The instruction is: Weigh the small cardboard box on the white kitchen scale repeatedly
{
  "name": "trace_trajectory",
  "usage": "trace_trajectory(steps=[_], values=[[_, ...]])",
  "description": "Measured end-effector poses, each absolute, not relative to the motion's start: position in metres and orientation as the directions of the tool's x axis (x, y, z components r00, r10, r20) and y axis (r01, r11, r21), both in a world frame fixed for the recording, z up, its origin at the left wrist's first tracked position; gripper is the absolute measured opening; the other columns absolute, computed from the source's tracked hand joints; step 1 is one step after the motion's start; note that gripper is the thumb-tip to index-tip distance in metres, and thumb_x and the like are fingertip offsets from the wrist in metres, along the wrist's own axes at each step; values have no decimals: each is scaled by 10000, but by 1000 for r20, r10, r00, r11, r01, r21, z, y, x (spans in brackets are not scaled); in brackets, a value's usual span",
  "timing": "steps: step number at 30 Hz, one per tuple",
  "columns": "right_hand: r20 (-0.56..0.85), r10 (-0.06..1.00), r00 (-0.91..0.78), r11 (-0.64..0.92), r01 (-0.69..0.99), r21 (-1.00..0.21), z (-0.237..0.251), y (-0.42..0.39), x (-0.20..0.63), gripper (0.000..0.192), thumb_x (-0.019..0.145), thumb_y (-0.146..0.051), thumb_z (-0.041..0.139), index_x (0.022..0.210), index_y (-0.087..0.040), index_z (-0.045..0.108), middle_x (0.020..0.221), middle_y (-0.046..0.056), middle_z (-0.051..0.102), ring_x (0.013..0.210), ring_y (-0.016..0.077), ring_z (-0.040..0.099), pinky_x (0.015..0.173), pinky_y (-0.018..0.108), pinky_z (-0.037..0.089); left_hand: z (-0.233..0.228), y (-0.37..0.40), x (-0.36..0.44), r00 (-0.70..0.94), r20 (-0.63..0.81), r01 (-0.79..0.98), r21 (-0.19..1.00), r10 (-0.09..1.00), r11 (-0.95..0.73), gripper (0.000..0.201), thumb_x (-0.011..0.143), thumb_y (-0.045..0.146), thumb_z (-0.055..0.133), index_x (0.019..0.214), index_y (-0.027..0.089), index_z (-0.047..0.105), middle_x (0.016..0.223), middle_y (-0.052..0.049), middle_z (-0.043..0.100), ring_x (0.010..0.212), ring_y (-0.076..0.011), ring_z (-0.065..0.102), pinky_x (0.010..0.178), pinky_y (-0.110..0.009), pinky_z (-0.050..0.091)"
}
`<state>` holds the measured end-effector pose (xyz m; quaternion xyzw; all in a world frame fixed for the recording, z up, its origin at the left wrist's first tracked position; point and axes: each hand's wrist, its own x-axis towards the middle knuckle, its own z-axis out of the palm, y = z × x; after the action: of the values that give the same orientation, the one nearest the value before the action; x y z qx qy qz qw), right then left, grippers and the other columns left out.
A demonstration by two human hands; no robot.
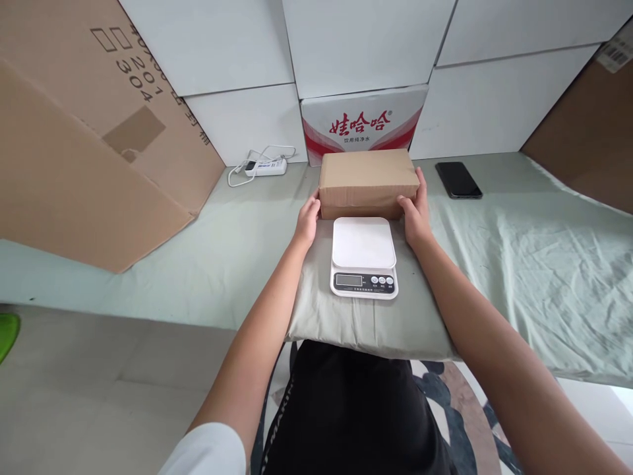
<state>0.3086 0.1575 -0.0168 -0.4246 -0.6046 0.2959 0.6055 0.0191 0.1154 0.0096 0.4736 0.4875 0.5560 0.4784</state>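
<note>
We held the brown cardboard box (368, 181) from both ends, our left hand (307, 221) pressed flat to its left end and our right hand (417, 212) clasping its right end, so both grips bore on the box to keep it level. It sat just behind the white kitchen scale (363, 256), which rested on a grey-green pillow (425, 326). A black phone (458, 179) lay right of the box, a white power strip (267, 166) left.

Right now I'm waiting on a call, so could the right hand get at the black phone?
Probably yes. The phone lies flat on the cloth just right of the right hand, with nothing between them, but that hand is pressed against the cardboard box and would have to let go.
</note>
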Motion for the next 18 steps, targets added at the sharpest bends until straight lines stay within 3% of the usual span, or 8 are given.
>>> trace_trajectory(steps=[3,8,13,18], values=[[485,871,81,470,158,-869,-17,158,308,1005,833,-646,682,1721,-358,310,1842,55,410,1741,352,345,1486,636,212,10,115,17,-82,81,-88,992,993,-88,569,1052,380,586,1607,264,628,1730,-37,620,1674,-288,527,1413,-491,404],[478,873,90,461,166,-872,-18,159,309,997,831,-642,668,1726,-382,315,1838,32,423,1745,346,349,1487,625,224,9,116,16,-64,104,-95,989,993,-110,679,958,193,571,1635,230,596,1768,-25,568,1701,-282,487,1422,-461,397],[445,887,125,425,156,-892,-19,158,309,1037,789,-624,682,1722,-340,331,1851,49,409,1751,354,340,1492,628,191,9,116,17,-51,116,-88,989,992,-120,722,930,170,584,1650,221,571,1795,-37,534,1723,-287,450,1430,-458,384],[435,895,95,423,127,-897,-22,162,313,1027,788,-665,675,1712,-362,342,1823,39,460,1744,337,366,1487,607,238,9,116,18,-48,121,-93,988,992,-125,726,929,197,628,1653,220,570,1799,-54,529,1735,-316,425,1445,-492,358]])
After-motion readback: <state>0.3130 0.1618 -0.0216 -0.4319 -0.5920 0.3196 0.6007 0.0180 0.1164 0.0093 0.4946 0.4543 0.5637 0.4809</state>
